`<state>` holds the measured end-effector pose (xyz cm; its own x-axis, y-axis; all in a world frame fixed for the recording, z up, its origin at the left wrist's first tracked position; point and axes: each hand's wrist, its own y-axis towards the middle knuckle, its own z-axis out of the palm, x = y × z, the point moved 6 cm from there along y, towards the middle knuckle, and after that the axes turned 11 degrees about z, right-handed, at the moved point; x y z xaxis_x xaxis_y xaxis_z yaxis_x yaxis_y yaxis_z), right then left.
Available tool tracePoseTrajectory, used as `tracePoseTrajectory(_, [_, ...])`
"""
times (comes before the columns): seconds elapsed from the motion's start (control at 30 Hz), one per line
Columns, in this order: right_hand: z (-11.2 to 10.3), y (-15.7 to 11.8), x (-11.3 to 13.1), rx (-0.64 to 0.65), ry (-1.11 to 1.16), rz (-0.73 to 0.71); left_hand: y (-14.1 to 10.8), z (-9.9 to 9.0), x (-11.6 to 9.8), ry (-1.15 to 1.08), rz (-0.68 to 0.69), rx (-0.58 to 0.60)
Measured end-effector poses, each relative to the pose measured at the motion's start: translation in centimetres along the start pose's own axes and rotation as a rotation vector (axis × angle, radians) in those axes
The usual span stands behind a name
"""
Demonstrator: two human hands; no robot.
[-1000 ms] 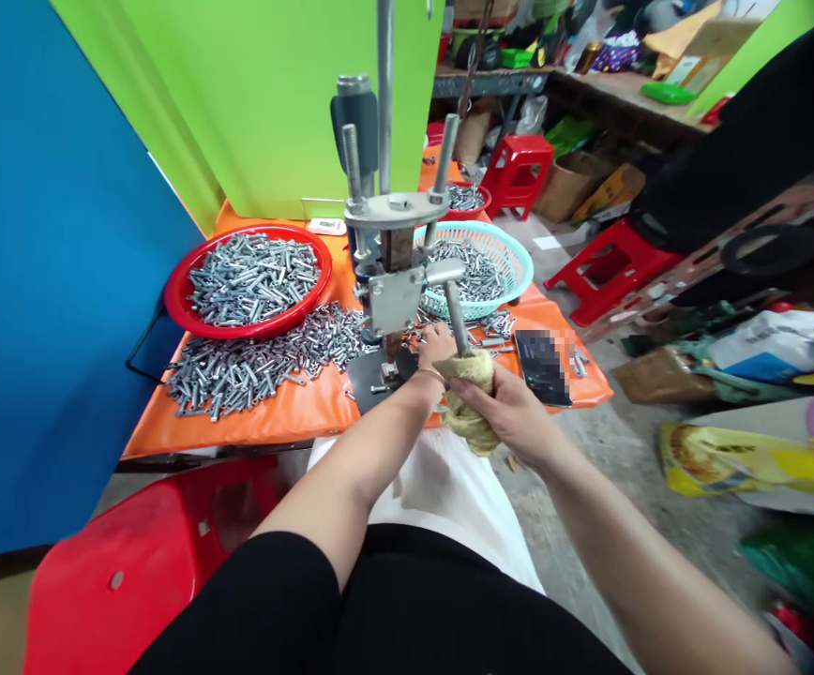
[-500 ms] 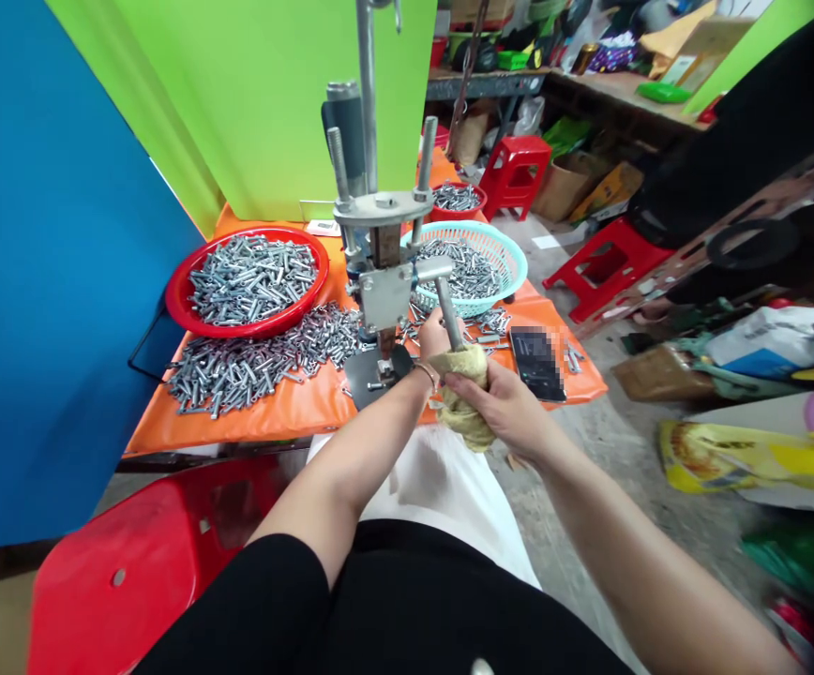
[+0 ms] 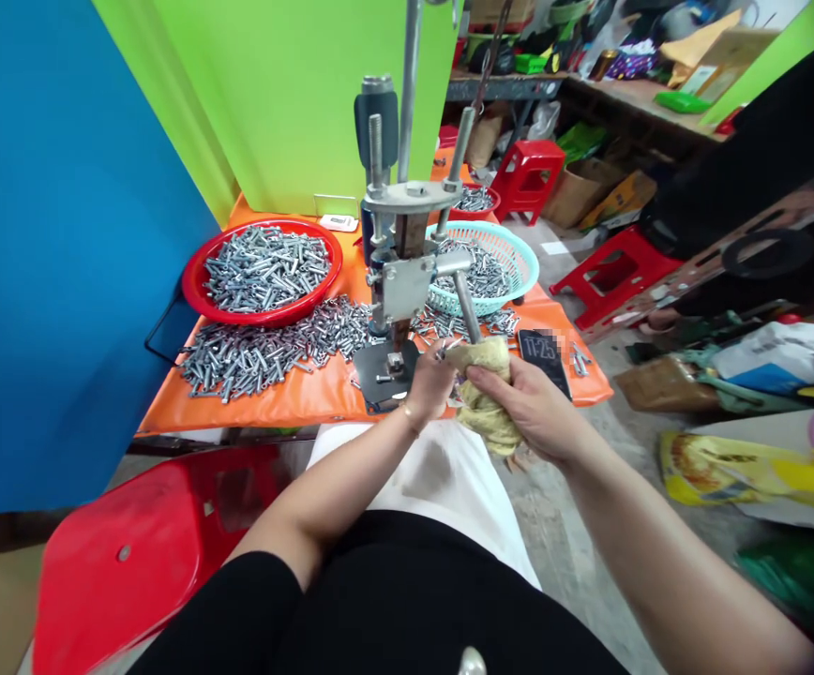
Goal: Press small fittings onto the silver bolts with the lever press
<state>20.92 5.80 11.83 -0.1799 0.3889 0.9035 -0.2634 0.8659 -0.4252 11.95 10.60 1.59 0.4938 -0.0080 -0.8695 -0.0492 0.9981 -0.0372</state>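
Observation:
My right hand (image 3: pixel 535 405) is closed round the cloth-wrapped handle (image 3: pixel 488 398) of a hand-lever press (image 3: pixel 407 289). The metal lever (image 3: pixel 467 307) slopes down from the press's shaft into the yellowish cloth. Just left of the cloth, my left hand (image 3: pixel 429 382) is closed, with small metal bolts showing at its fingertips; how many it holds is hidden. It is beside the dark base plate (image 3: pixel 371 366) of the press. On that plate, under the ram, a bolt (image 3: pixel 384 379) lies at a small metal block (image 3: pixel 396 361).
A red basin (image 3: pixel 192 281) of bolts stands left, with a loose bolt pile (image 3: pixel 238 366) before it. Behind the press are a light-blue basket (image 3: pixel 526 267) and a smaller red bowl (image 3: pixel 495 208). A phone (image 3: pixel 544 361) lies right on the orange table cover (image 3: pixel 309 401). A red chair (image 3: pixel 126 553) is at lower left.
My left hand has drawn back from behind the lever toward me, and bolts now show at its fingertips. My right hand stays on the cloth-wrapped handle. The camera view has shifted slightly.

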Motion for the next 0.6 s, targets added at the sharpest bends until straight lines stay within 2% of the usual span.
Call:
tracePoseTrajectory(0.1, [-0.1,-0.1,-0.2,0.013,0.003,0.012,-4.0,-2.9,-0.9,-0.046,-0.098,-0.002])
tracePoseTrajectory(0.17, [-0.3,0.0,-0.5,-0.005,-0.029,0.009,-6.0,-6.3,-2.2,0.039,-0.155,-0.017])
tracePoseTrajectory(0.27, [-0.3,1.3,-1.3,-0.050,-0.075,-0.038,-6.0,-12.9,-6.5,0.342,0.036,-0.129])
tracePoseTrajectory(0.33, [0.0,3.1,-2.1,-0.087,-0.082,-0.098,-4.6,-17.0,-9.2,0.659,0.196,-0.230])
tracePoseTrajectory(0.37, [0.2,4.2,-2.6,-0.112,-0.071,-0.127,-3.8,-18.3,-10.1,0.820,0.263,-0.225])
tracePoseTrajectory(0.4, [0.4,5.4,-3.1,-0.129,-0.050,-0.146,-2.9,-19.4,-10.6,0.962,0.319,-0.213])
tracePoseTrajectory(0.43, [0.7,6.5,-3.5,-0.138,-0.017,-0.159,-2.1,-19.9,-10.6,1.105,0.358,-0.153])
tracePoseTrajectory(0.53, [1.4,9.3,-4.3,-0.127,0.100,-0.184,-0.7,-20.3,-9.3,1.497,0.398,0.066])
tracePoseTrajectory(0.6, [1.8,10.0,-4.3,-0.104,0.144,-0.202,-0.5,-20.3,-8.5,1.679,0.419,0.149])
